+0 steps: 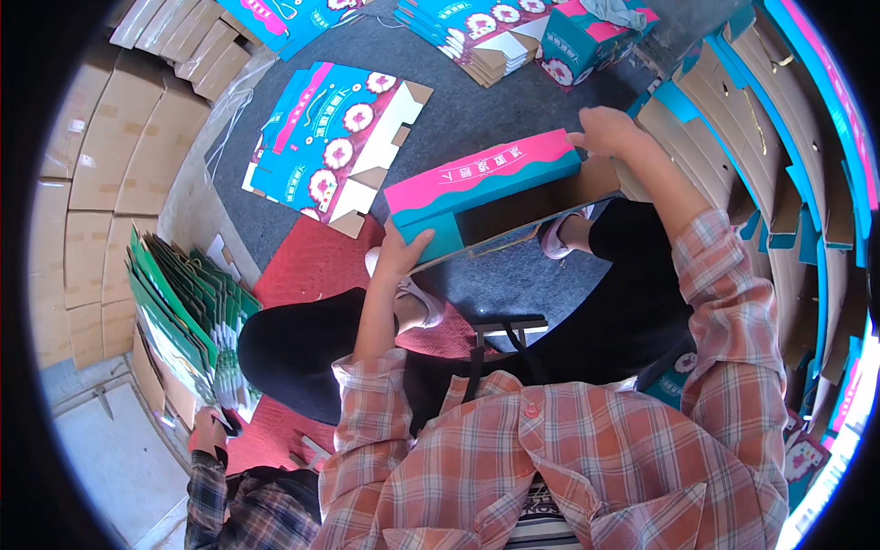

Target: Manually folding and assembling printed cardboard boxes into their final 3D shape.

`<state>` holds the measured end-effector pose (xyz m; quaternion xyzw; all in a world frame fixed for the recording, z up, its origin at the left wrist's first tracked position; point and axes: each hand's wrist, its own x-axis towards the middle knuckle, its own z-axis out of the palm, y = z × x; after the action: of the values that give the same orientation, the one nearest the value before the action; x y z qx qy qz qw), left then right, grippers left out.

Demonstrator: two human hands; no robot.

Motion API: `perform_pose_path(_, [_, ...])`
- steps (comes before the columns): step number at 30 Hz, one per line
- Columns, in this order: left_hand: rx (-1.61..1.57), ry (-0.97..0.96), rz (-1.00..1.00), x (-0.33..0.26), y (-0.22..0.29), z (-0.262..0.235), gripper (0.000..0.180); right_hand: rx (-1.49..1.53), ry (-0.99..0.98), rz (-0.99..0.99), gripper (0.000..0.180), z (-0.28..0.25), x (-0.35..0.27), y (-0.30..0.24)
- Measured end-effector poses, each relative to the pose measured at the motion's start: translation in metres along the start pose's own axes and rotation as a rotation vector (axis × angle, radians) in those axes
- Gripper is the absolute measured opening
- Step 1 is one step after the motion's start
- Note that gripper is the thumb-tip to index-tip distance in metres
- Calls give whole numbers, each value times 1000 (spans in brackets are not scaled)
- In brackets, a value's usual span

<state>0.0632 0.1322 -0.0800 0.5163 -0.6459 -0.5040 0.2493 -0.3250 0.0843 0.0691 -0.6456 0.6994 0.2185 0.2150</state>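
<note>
In front of me, above my lap, I hold a half-folded carton (pixel 483 174), pink and teal outside, with its open brown interior facing me. At its near left corner my left hand (pixel 401 252) is closed on the edge, thumb over the teal end flap. My right hand (pixel 607 134) is closed at the far right end, its fingers at the end of the pink panel. A twisted cord handle (pixel 500 245) runs along the carton's near lower edge. Part of the right hand's fingertips is hidden behind the board.
Flat printed cartons (pixel 321 137) lie on the grey mat ahead. A formed carton (pixel 587 41) stands at the far right. Cartons are stacked along the right (pixel 779 137); brown boxes (pixel 101 137) line the left. Green folded cartons (pixel 188 312) stand near another person's hand (pixel 209 429).
</note>
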Motion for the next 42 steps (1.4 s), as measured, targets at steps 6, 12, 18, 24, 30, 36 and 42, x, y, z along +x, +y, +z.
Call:
perform_pose_path(6, [-22,-28,10,3,-8,1,73,521,-419,-266,104,42,-31,-26])
perform_pose_path(12, [-70,8,-1,6,-24,-2,69,234,-606,-410,110,35,-32,-28])
perform_pose_path(18, [-432,-4,-271,5,0,1,60,298,-182,-371,74,27,-17,-16])
perform_pose_path(24, [-585,177,-442,-6,40,-4,71,86,117,-159,89,30,-8,-23])
perform_pose_path(30, [-197,197,-239,5,4,14,60,385,49,68,108,72,22,-7])
perform_pose_path(36, [-337,160,-305,4,8,2,54,336,102,33,98,57,17,-10])
perform_pose_path(42, [-359,288,-139,10,51,-15,57,237,445,-48,91,-21,-11,-22])
